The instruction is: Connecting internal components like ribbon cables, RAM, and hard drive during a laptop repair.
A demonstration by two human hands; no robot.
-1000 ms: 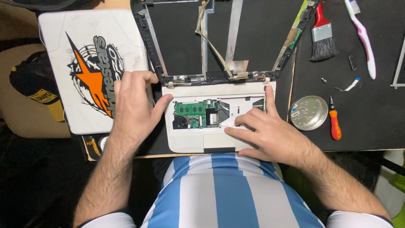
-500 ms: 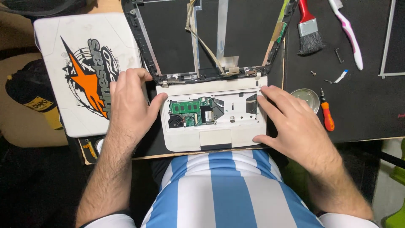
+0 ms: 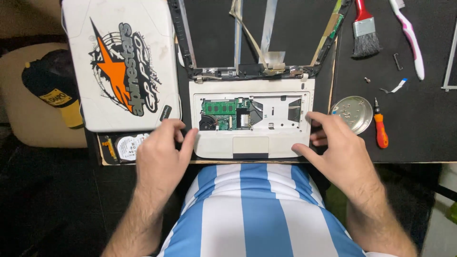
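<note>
A small white laptop base [image 3: 251, 144] lies opened up at the table's near edge, its green circuit board [image 3: 220, 107] and metal frame exposed. The bare black screen frame [image 3: 259, 38] with loose ribbon cables stands behind it. My left hand [image 3: 162, 159] rests at the base's left front corner, fingers spread, thumb against the edge. My right hand [image 3: 340, 150] touches the right front corner with thumb and fingertips. Neither hand holds a tool.
A white lid with an orange star sticker [image 3: 121, 62] lies to the left, a hard drive [image 3: 124, 145] below it. To the right lie a round metal dish with screws [image 3: 352, 113], an orange screwdriver [image 3: 381, 131], a brush [image 3: 365, 31] and a pink-white toothbrush [image 3: 409, 38].
Both hands have slid off the top of the laptop base outward and toward me, now at its front corners. The open interior is uncovered.
</note>
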